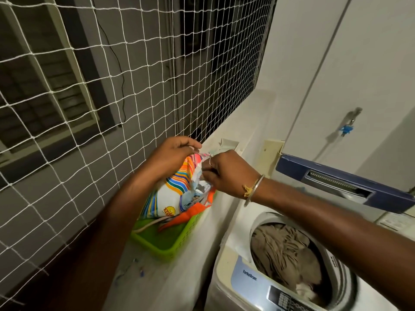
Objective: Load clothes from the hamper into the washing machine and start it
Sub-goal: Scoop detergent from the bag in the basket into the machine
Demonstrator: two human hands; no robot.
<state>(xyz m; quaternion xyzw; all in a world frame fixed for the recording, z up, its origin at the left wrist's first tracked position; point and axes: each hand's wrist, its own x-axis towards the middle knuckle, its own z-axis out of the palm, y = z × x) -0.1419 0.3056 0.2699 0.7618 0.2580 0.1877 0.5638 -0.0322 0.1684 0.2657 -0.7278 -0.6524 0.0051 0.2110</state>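
Note:
A colourful striped detergent bag [173,194] stands in a green plastic basket [167,242] on the white ledge. My left hand [173,153] pinches the bag's top edge from the left. My right hand [226,173], with a ring and a bangle, grips the torn opening from the right. The top-loading washing machine [235,281] sits at the lower right with its blue lid [343,182] raised. Beige and brown clothes [285,250] fill its drum. The control panel [289,299] runs along the front edge.
A white rope net [89,86] covers the opening on the left, right behind the ledge [152,279]. An orange item [184,218] lies in the basket beside the bag. A tap with a blue fitting [348,126] is on the white wall at the right.

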